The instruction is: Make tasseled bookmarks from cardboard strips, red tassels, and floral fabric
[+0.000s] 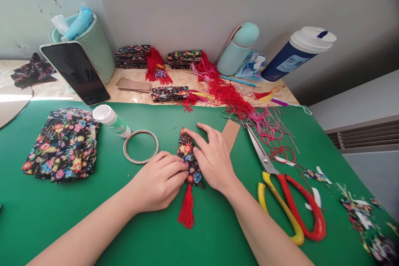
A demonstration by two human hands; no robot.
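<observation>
A black floral fabric bookmark (186, 148) lies on the green mat between my two hands, with a red tassel (187, 210) at its near end. My left hand (163, 178) has its fingers pressed together on the bookmark's left edge; the fingertips are partly hidden. On the other side, my right hand (213, 158) rests with fingers spread, index finger and thumb touching the fabric. A brown card strip (230, 135) sits just beyond the right hand. Large scissors (269, 166) with yellow and red handles lie to the right, blades slightly apart.
Folded floral cloth (62, 145), a glue stick (112, 121) and a tape roll (125, 149) are at left. Behind stand a propped phone (76, 72), stacked tasselled pieces (132, 57), a flask (238, 50) and a cup (289, 58). Red threads (230, 97) and scraps (358, 212) lie right.
</observation>
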